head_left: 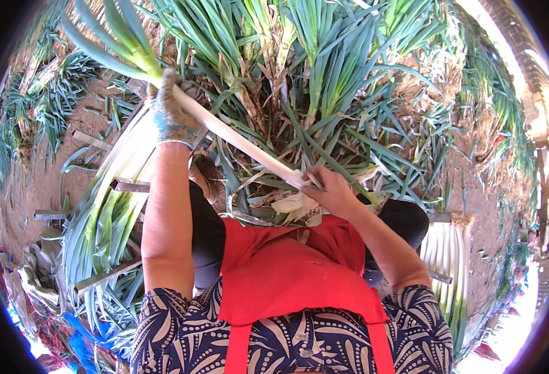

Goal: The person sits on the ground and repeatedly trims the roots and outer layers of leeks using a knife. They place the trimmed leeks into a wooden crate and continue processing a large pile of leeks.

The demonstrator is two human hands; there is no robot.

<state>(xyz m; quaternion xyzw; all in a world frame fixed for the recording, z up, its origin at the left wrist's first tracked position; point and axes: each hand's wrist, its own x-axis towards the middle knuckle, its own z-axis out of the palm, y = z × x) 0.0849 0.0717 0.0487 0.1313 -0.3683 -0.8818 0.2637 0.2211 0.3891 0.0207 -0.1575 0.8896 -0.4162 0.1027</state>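
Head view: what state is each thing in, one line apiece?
Leek in hand: clean white shaft, held slanting by both hands.
Left hand: gloved, closed round the leek near its green leaves.
Right hand: bare, gripping the root end.
Trimmed leeks: stacked lying at left.
Untrimmed leeks: heaped ahead.
Red apron: worn.

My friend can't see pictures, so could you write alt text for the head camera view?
A person in a red apron holds a long white leek with both hands: gloved left hand near its green leaves, bare right hand at its base. Piles of leeks surround them.
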